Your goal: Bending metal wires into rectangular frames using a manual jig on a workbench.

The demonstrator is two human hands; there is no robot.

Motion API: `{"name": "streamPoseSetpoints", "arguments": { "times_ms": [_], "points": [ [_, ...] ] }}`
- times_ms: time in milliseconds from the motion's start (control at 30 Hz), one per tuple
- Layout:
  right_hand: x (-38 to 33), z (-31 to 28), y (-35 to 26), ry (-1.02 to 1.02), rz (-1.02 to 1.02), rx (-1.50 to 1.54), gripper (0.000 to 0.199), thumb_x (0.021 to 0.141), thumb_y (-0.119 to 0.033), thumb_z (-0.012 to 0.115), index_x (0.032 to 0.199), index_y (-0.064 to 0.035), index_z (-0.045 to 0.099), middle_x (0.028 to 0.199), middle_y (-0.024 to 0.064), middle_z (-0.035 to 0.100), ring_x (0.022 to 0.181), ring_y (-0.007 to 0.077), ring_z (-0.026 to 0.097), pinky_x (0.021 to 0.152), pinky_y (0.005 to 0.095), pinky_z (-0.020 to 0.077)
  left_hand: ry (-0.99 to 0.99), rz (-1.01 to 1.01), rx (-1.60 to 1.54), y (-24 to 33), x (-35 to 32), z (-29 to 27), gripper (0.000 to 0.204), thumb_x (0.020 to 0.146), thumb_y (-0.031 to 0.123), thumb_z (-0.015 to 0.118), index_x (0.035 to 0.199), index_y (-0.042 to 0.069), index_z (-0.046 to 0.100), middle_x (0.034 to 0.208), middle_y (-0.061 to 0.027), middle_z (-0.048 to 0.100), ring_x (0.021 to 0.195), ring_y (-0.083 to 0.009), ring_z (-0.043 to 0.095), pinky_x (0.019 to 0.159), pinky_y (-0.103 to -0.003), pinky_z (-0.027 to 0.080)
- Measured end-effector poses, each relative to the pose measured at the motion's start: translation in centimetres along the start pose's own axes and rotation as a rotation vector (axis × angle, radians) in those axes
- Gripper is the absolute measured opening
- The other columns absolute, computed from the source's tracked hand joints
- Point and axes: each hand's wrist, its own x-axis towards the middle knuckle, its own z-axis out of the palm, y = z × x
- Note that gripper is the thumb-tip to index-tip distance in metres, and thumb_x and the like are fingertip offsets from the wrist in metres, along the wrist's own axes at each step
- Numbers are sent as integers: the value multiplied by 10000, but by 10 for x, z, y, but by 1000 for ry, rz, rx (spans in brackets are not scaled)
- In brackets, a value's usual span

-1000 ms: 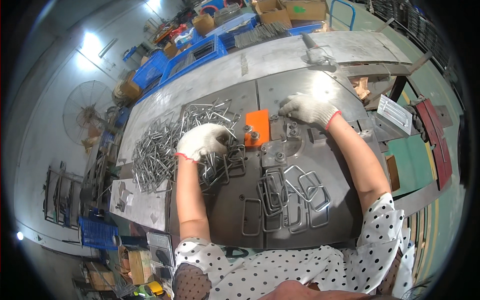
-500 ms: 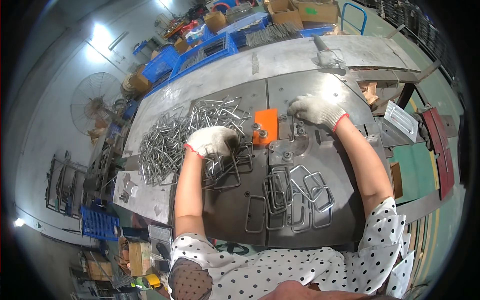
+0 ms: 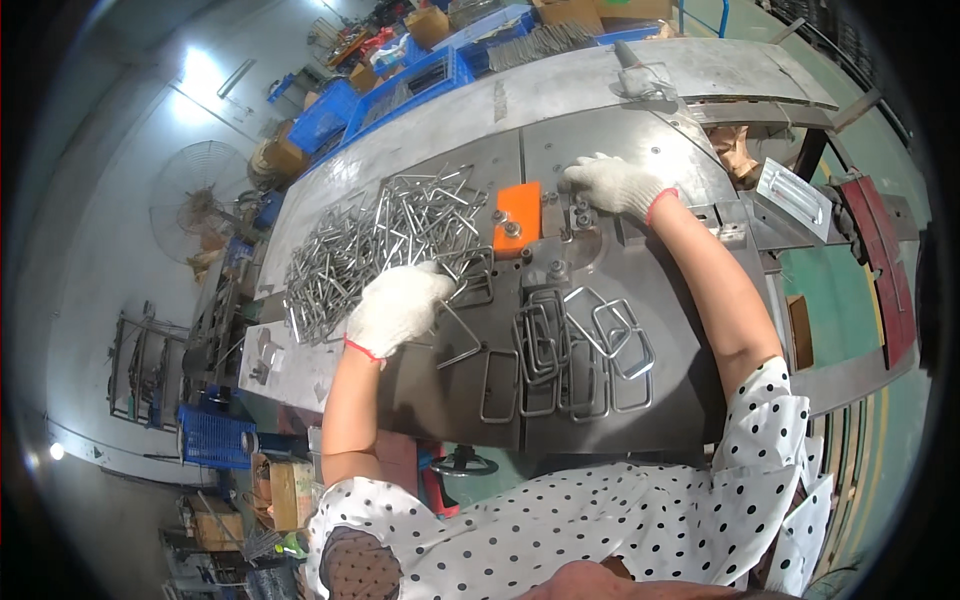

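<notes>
The gloved left hand (image 3: 397, 308) has its fingers curled closed around a bent metal rod (image 3: 458, 335), whose long axis runs diagonally toward the lower right across the steel worktable (image 3: 640, 110). The gloved right hand (image 3: 617, 185) rests with fingers together, flat on the bending fixture (image 3: 580, 215) beside an orange block (image 3: 518, 214). Blue crates (image 3: 330, 110) behind the table hold more metal parts.

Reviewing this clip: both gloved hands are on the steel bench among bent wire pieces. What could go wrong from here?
The left hand holds a bent wire piece at the edge of the tangled wire pile; neighbouring pieces may snag and drag along. The right hand rests by the pins of the bending fixture near the orange block, so its glove could get pinched there.
</notes>
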Motion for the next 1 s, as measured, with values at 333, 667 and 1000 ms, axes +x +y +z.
{"name": "streamPoseSetpoints", "arguments": {
  "times_ms": [333,667,1000],
  "points": [
    [1,4,3,83,-2,-20,369,938,-222,590,1301,-214,655,1298,126,640,1247,366,588,1051,494,490,244,-135,189,66,-50,-15,134,842,108,628,975,96,613,920,-210,634,805,-383,682,688,-484,542],
    [-4,13,6,102,-40,35,367,935,-282,601,1294,-249,670,1299,120,647,1244,360,589,1055,489,483,580,-488,-290,99,-71,34,223,897,127,623,1085,56,719,1063,-166,727,957,-372,708,840,-420,569],
    [-1,7,3,115,-18,11,372,934,-294,621,1297,-239,681,1289,122,642,1246,354,578,1052,480,478,616,-382,-975,54,-22,21,309,937,69,666,1237,2,683,1154,-132,737,1088,-200,698,956,-316,533]
  ]
}}
